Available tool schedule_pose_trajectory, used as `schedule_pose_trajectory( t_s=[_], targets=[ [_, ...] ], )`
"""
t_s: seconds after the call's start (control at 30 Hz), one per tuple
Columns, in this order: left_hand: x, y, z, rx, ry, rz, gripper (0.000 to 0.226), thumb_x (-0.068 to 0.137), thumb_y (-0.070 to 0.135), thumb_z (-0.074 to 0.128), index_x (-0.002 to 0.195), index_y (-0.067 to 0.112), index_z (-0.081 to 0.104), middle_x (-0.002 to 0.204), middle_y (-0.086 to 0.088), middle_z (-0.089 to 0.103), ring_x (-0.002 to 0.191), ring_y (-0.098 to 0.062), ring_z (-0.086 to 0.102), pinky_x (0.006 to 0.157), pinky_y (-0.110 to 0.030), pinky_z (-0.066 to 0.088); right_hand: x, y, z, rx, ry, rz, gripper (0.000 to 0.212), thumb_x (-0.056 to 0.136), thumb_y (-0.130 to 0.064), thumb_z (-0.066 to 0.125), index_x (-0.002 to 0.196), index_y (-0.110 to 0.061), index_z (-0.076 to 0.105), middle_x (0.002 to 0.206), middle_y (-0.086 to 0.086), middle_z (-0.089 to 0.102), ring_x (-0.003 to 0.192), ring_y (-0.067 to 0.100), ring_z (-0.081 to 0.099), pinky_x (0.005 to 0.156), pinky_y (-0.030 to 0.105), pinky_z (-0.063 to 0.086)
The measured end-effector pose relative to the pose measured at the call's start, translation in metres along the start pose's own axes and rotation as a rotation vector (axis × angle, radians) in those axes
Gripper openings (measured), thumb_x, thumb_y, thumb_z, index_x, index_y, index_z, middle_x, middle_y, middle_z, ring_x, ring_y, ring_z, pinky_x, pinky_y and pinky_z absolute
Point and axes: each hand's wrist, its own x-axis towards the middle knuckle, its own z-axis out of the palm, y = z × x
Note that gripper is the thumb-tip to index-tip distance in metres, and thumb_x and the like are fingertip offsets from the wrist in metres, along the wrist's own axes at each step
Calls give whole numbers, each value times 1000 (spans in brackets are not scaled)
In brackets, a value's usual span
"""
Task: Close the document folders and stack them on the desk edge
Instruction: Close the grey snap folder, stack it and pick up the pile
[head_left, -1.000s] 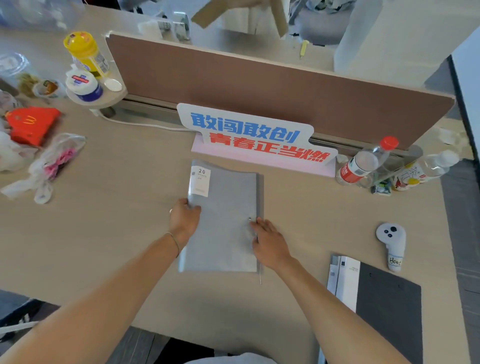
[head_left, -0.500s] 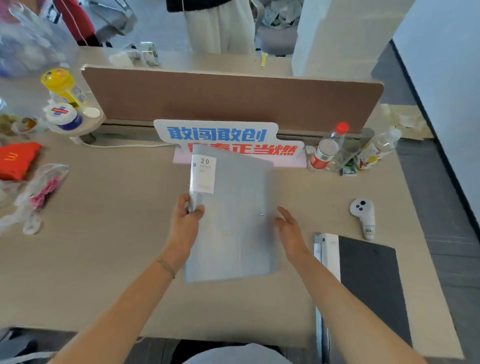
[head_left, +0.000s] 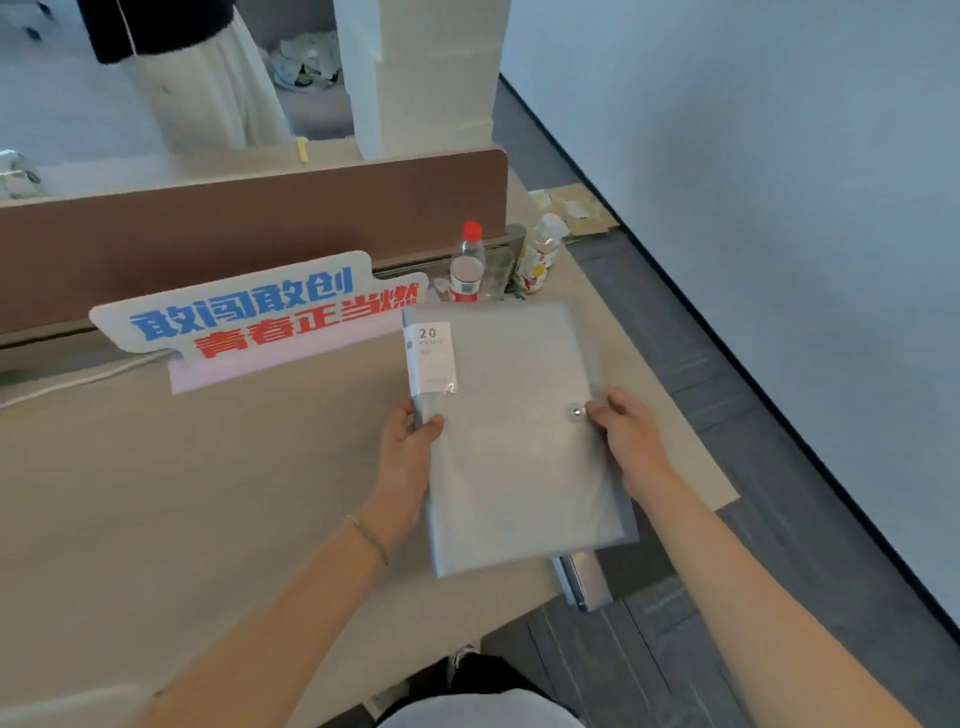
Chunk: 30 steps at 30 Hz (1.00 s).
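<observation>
- Gripping closed pale grey plastic snap-button folder (head_left: 519, 447) at spine: left hand (head_left: 405, 457), thumb on cover.
- Pinching opposite edge beside snap: right hand (head_left: 631, 441).
- Held above right end of beige desk (head_left: 182, 493), over second folder (head_left: 584, 579).

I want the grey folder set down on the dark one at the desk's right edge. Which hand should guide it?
Probably the right hand: it holds the grey folder by its snap edge, directly above the dark folder peeking out underneath. The left hand grips the spine, farther from the edge.

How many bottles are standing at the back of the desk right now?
2: a red-capped bottle by the divider, and a white-capped bottle right of it. More may be hidden behind the grey folder.
</observation>
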Motion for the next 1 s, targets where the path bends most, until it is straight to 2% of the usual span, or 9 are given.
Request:
schedule_pose_trajectory(
  t_s=[0.07, 0.17, 0.27, 0.37, 0.53, 0.63, 0.73, 0.87, 1.0],
  targets=[
    [-8, -11, 21, 95, -31, -30, 11, 100, 6, 56, 105, 17, 58, 99, -9, 71, 79, -21, 66, 65, -31, 56, -4, 5, -29, -23, 101, 14, 16, 90, -9, 63, 96, -22, 70, 98, -1, 70, 91, 16, 63, 83, 31, 47],
    [-14, -36, 48, 227, -64, -68, 7, 100, 15, 57, 104, 19, 63, 101, -7, 73, 78, -18, 67, 64, -32, 50, -5, 18, -67, -102, 200, 36, 26, 91, -10, 64, 116, -14, 69, 110, 3, 68, 101, 20, 61, 88, 30, 45],
    [-19, -63, 72, 359, -71, -57, 10, 100, 17, 59, 107, 13, 65, 93, -6, 72, 70, -16, 62, 58, -27, 43, 2, 38, -95, -180, 229, 64, 29, 90, -8, 63, 119, -12, 68, 113, 3, 68, 103, 21, 61, 90, 34, 47],
    [-20, -92, 93, 439, -44, -64, 10, 99, 14, 59, 101, 8, 66, 85, -6, 70, 67, -16, 60, 56, -27, 41, 13, 58, -114, -243, 217, 102, 37, 86, -4, 59, 121, -16, 68, 89, 2, 69, 81, 19, 62, 76, 33, 50],
    [-20, -131, 116, 537, 41, -108, 11, 100, 14, 58, 104, 7, 66, 89, -2, 70, 77, -15, 67, 55, -20, 43, 41, 91, -131, -344, 109, 152, 45, 88, -7, 56, 131, -22, 62, 90, 6, 68, 74, 16, 59, 63, 27, 42],
    [-18, -144, 128, 583, 75, -101, 9, 100, 10, 57, 103, 9, 66, 88, -4, 70, 72, -9, 62, 48, -7, 42, 61, 104, -138, -401, 51, 178, 51, 88, -10, 55, 138, -17, 58, 104, 10, 69, 85, 22, 63, 71, 31, 47],
    [-13, -160, 140, 648, 153, -86, 13, 98, 9, 57, 96, 12, 69, 81, -6, 70, 65, -11, 59, 47, -9, 40, 77, 113, -140, -431, 25, 216, 58, 86, -10, 59, 143, -11, 51, 132, 14, 62, 116, 31, 58, 94, 39, 47],
    [-6, -176, 152, 685, 254, -89, 13, 96, 14, 57, 97, 13, 69, 91, -8, 70, 74, -19, 64, 70, -35, 56, 86, 121, -138, -473, -52, 244, 57, 93, -11, 53, 148, -7, 43, 148, 13, 50, 135, 33, 46, 107, 39, 37],
    [-2, -179, 158, 737, 335, -63, 30, 95, 15, 56, 124, 16, 62, 109, -1, 54, 108, -23, 57, 91, -33, 48, 94, 131, -140, -521, -107, 249, 56, 93, -11, 52, 148, -5, 42, 147, 17, 51, 134, 34, 47, 109, 40, 38]
  ],
)
